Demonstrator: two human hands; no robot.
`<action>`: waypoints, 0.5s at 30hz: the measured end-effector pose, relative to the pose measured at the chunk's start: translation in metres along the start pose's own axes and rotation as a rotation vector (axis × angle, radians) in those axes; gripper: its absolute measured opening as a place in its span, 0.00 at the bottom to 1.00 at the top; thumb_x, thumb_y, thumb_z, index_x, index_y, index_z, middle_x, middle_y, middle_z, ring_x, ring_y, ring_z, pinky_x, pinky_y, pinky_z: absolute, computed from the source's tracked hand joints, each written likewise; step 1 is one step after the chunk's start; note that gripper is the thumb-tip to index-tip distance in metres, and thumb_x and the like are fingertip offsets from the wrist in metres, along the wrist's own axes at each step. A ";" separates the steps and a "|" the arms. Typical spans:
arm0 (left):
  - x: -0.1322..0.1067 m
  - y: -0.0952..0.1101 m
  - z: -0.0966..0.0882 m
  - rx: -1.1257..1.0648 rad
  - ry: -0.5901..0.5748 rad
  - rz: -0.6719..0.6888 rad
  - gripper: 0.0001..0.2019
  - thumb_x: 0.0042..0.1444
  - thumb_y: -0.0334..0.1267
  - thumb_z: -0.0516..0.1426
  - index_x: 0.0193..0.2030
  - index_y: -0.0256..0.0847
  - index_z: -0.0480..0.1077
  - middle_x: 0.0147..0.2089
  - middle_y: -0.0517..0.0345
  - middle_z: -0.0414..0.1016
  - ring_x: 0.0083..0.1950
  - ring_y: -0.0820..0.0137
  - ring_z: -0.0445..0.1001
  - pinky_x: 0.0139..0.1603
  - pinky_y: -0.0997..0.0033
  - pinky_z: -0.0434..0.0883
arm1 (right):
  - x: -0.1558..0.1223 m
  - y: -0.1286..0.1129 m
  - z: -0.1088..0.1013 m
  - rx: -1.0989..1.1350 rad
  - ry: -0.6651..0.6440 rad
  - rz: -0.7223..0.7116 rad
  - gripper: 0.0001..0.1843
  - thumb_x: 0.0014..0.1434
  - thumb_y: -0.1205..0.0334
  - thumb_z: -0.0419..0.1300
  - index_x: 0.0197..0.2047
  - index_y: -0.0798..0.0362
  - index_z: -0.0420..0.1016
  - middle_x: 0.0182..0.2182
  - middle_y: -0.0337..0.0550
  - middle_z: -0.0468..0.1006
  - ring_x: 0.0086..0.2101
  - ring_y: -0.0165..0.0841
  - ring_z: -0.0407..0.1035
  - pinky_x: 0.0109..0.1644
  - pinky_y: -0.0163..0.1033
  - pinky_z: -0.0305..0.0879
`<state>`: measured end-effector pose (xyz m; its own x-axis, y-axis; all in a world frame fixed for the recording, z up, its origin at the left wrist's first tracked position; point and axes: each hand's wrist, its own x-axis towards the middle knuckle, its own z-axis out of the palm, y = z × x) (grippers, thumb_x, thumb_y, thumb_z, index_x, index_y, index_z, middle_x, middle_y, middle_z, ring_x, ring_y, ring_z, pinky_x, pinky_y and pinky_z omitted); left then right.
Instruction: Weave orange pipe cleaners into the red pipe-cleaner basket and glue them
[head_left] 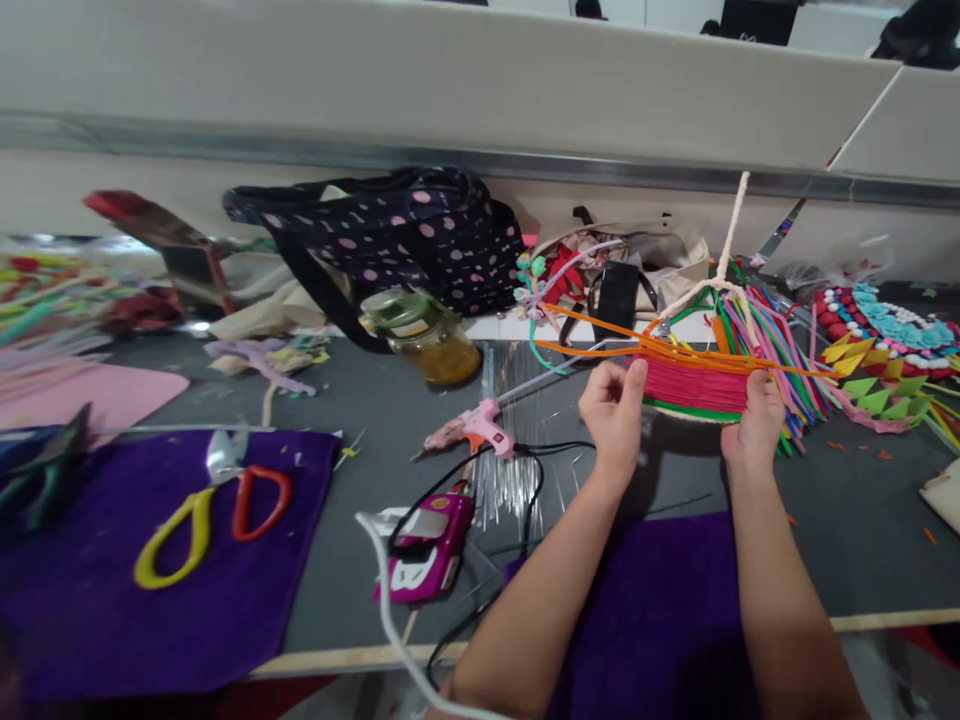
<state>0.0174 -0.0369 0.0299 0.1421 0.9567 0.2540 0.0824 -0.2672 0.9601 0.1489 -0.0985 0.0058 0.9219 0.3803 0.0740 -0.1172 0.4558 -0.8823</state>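
Both hands hold a small woven piece (694,388) above the table. It has a band of close pink rows, a green row below and long orange strips across its top that stick out on both sides. My left hand (613,408) grips its left end, thumb up against the front. At the right end, my right hand (756,412) pinches it with the thumb on the near face. A whitish cord (731,230) rises behind the piece; whether it is joined is unclear. Close behind on the right lies a bundle of coloured strips (795,360).
A pink glue gun (489,428) with a black cable lies left of my arms, near a magenta box (431,555). Scissors (225,490) and pliers (52,470) rest on purple cloth (247,620). A jar (424,335) and a dotted bag (420,235) stand behind.
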 end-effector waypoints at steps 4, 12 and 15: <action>0.007 -0.012 0.012 -0.407 0.154 -0.172 0.17 0.48 0.50 0.63 0.31 0.41 0.62 0.30 0.63 0.70 0.33 0.75 0.70 0.38 0.74 0.68 | 0.000 0.003 -0.002 -0.021 -0.001 -0.008 0.19 0.53 0.44 0.62 0.30 0.50 0.64 0.29 0.36 0.73 0.33 0.32 0.72 0.44 0.44 0.70; 0.020 -0.019 0.005 -0.780 -0.025 -0.520 0.19 0.38 0.46 0.69 0.34 0.33 0.74 0.31 0.52 0.80 0.35 0.65 0.80 0.43 0.65 0.74 | -0.006 0.009 -0.002 -0.063 -0.136 0.018 0.16 0.51 0.50 0.65 0.34 0.53 0.70 0.31 0.36 0.73 0.34 0.30 0.68 0.44 0.39 0.65; 0.021 -0.020 0.005 -0.830 0.027 -0.528 0.19 0.36 0.42 0.70 0.32 0.33 0.75 0.30 0.52 0.81 0.33 0.66 0.80 0.44 0.65 0.74 | -0.007 0.006 -0.002 -0.021 -0.146 0.075 0.14 0.49 0.53 0.65 0.33 0.52 0.69 0.29 0.34 0.73 0.31 0.29 0.67 0.40 0.37 0.64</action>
<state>0.0237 -0.0121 0.0158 0.2632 0.9347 -0.2387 -0.5918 0.3519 0.7252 0.1422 -0.0997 -0.0010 0.8471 0.5263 0.0733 -0.1745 0.4058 -0.8971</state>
